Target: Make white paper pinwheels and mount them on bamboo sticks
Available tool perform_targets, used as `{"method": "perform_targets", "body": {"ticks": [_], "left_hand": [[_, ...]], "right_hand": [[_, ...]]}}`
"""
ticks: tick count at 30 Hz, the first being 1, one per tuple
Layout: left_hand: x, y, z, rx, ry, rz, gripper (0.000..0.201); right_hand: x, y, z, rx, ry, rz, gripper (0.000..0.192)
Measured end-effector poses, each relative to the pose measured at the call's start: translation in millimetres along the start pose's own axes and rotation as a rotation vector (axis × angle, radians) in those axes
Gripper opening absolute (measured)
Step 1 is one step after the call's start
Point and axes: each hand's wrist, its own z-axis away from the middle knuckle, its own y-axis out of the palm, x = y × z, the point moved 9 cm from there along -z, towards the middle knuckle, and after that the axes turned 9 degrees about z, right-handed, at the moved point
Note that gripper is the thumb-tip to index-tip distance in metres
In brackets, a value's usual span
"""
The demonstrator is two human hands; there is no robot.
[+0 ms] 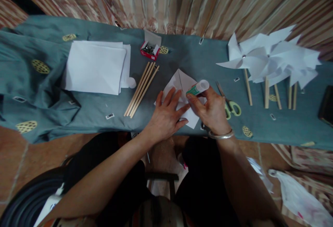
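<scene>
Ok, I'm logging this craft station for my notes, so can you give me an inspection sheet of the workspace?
Surface: table under a teal cloth, rumpled at the left.
Job's things: folded paper square beneath both hands; glue stick.
Clutter: paper stack, wooden sticks, red pin box, scissors, finished pinwheels, dark object at the right edge.
Hands: left hand flat on the paper; right hand grips the glue stick.
Cables: nothing seen.
Surroundings: striped curtain behind, tiled floor, plastic bag.
</scene>
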Motion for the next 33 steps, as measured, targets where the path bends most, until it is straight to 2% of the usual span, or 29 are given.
{"method": "perform_targets", "body": {"ticks": [19,33], "left_hand": [[-1.1,0.2,-1.1,0.029,-0.01,-0.021,0.049],[-0.8,-0.7,-0.6,-0.005,-0.002,0.007,0.047]], "right_hand": [[8.3,5.3,-1.3,0.074,-0.013,-0.029,0.037],[11.4,4.0,1.9,0.083,-0.02,-0.056,0.027]]}}
